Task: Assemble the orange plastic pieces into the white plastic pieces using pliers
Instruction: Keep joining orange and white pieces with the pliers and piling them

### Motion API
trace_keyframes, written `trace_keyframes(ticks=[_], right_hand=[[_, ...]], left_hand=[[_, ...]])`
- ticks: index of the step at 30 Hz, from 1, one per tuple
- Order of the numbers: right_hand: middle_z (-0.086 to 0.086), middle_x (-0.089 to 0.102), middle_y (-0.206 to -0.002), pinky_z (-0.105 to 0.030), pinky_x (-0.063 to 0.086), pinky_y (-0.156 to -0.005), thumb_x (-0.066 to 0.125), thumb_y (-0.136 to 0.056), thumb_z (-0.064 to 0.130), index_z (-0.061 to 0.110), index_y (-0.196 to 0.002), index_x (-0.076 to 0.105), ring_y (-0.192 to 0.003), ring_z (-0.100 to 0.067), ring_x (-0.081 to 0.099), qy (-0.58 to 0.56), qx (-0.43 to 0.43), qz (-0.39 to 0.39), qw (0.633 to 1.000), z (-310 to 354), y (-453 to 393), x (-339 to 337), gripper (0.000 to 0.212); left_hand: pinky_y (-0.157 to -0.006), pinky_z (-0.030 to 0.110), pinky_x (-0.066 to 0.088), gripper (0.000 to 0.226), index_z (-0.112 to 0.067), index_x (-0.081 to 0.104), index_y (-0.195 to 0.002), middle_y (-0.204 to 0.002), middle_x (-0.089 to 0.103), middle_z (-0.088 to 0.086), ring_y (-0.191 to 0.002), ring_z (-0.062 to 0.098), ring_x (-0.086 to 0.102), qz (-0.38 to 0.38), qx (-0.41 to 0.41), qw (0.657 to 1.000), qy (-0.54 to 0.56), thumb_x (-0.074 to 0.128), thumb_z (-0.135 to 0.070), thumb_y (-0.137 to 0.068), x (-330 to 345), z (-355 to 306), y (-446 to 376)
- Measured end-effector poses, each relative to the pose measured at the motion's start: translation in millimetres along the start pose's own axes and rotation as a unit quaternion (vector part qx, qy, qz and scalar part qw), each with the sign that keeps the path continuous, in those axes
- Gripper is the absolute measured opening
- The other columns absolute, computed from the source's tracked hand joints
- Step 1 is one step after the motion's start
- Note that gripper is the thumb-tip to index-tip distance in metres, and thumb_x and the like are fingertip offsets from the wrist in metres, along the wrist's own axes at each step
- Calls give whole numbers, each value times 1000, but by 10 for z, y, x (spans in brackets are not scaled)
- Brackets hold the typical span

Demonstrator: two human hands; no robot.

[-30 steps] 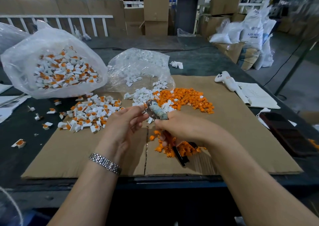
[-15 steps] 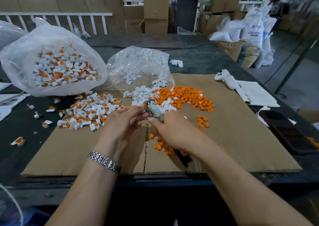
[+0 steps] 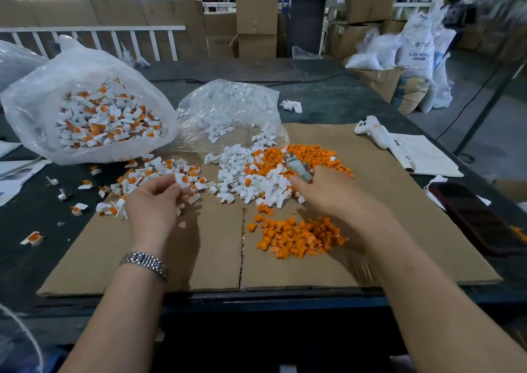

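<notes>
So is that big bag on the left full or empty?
Partly full: the big bag lies open, with assembled white-and-orange pieces heaped inside.

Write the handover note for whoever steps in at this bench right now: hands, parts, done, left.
Left hand: over the pile of assembled pieces; whether it pinches one I cannot tell.
Right hand: grips the pliers, over the white pieces.
Orange pieces: one heap near you, another further back, both on the cardboard.
Done: a big bag of assembled pieces plus the loose pile.
Left: many white and orange pieces unjoined.
</notes>
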State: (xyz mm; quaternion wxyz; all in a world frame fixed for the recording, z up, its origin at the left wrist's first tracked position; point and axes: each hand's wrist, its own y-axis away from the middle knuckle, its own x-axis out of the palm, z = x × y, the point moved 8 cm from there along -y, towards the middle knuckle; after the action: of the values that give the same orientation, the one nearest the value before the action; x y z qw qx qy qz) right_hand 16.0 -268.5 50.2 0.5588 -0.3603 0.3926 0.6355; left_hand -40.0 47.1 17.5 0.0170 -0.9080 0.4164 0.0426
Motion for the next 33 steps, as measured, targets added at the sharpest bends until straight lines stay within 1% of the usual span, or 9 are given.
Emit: trace_keyframes(ticks=[4,7,11,14,17,21,25,30,33], right_hand=[[-16,59,-118,-45,50,-90,45,-95,65,7,-125,54,-108,-35,58,95,50,-50,993,-267,-160,3,66],[-25,45,-141,-55,43,-103,42,-95,67,5,-139,45,-127,-42,47,162,72,-49,983,-330,-178,72,76],[-24,42,-143,-54,38,-104,37,-95,70,5,-140,44,-130,-41,43,223,73,-53,971,-365,-173,154,79],[-22,42,-142,-54,36,-103,35,-95,72,8,-137,47,-131,-38,39,231,66,-61,969,-362,-170,188,77],[-20,40,-142,-54,35,-103,32,-95,72,10,-137,48,-132,-37,36,233,63,-64,968,-363,-181,194,77],[-20,39,-142,-55,34,-104,32,-97,70,9,-138,45,-132,-37,36,214,61,-67,973,-357,-171,193,75],[-10,49,-128,-51,39,-97,51,-97,57,15,-127,48,-120,-30,47,165,-15,-150,975,-78,-103,68,51],[7,64,-102,-46,36,-100,68,-92,43,25,-96,65,-100,-16,59,54,-112,-73,990,342,5,236,19],[4,68,-104,-51,35,-105,69,-91,44,22,-97,74,-102,-18,61,72,-113,-53,990,422,33,343,23]], left_hand=[[-86,40,60,34,-16,68,-130,-114,72,1,-94,19,72,2,90,989,-115,67,-10,-97,93,-81,24],[-86,32,56,21,-22,74,-117,-108,70,-10,-92,2,63,97,169,955,-222,71,-22,-96,466,-134,191],[-85,34,53,32,-19,72,-120,-118,65,2,-98,16,61,140,222,883,-390,70,-39,-95,831,-92,322],[-75,27,42,23,-19,74,-112,-110,62,2,-87,13,51,126,238,864,-426,70,-35,-96,901,-97,323],[-78,27,44,19,-15,75,-113,-109,69,5,-88,16,56,109,268,849,-442,66,-25,-100,885,-155,320],[-81,25,46,21,-14,74,-118,-108,75,3,-90,14,65,94,228,908,-339,65,-19,-100,720,-198,282],[-67,19,59,10,-25,73,-94,-86,75,-8,-75,6,72,135,113,971,-159,75,-16,-93,636,-53,234],[-80,39,63,14,-20,74,-99,-90,77,4,-86,22,75,160,41,981,-98,82,-19,-88,642,97,257],[-69,29,60,7,-24,76,-93,-83,78,-5,-77,12,75,172,19,982,-76,81,-21,-89,641,117,269]])
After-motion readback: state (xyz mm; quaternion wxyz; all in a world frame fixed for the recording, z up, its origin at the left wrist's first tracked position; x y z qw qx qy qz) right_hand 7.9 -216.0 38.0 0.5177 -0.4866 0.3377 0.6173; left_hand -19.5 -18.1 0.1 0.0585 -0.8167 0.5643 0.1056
